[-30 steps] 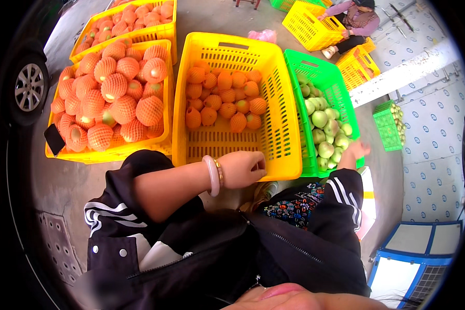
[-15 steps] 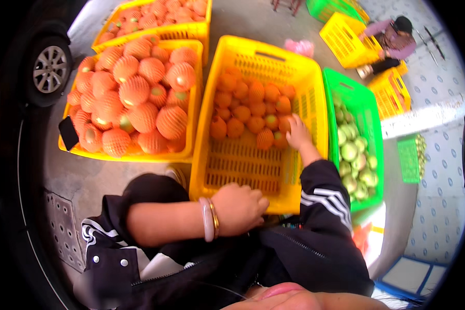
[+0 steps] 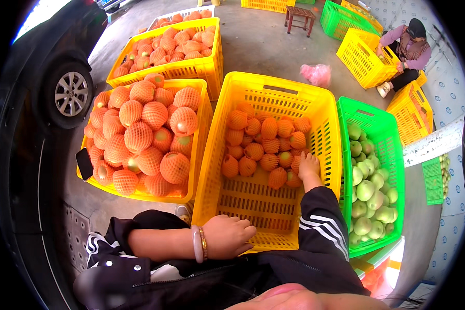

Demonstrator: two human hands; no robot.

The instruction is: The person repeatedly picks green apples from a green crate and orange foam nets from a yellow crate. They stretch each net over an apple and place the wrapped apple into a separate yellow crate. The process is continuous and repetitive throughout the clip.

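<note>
In front of me stands a yellow plastic crate (image 3: 206, 181), its far half covered by several round fruits in orange foam nets (image 3: 269, 142). My right hand (image 3: 309, 166) reaches into it, fingers bent over a netted fruit (image 3: 296, 164) at the right side of the layer. That fruit is partly covered by the fingers. My left hand (image 3: 226, 236), with a pale bangle and a beaded bracelet (image 3: 203, 243) at the wrist, is at the crate's near rim. Its fingers are curled, and their undersides are hidden.
Left is a heaped crate of netted fruit (image 3: 139, 134), with another (image 3: 165, 49) behind. A green crate (image 3: 398, 155) with bare green fruits (image 3: 367, 191) adjoins on the right. Beyond are pink plastic (image 3: 316, 75), a stool (image 3: 300, 18), a seated person (image 3: 411, 46) and a car (image 3: 26, 129).
The view has tilted, so the crates sit lower and more floor shows beyond. My right hand stays at the right side of the fruit layer; my left stays by the near rim.
</note>
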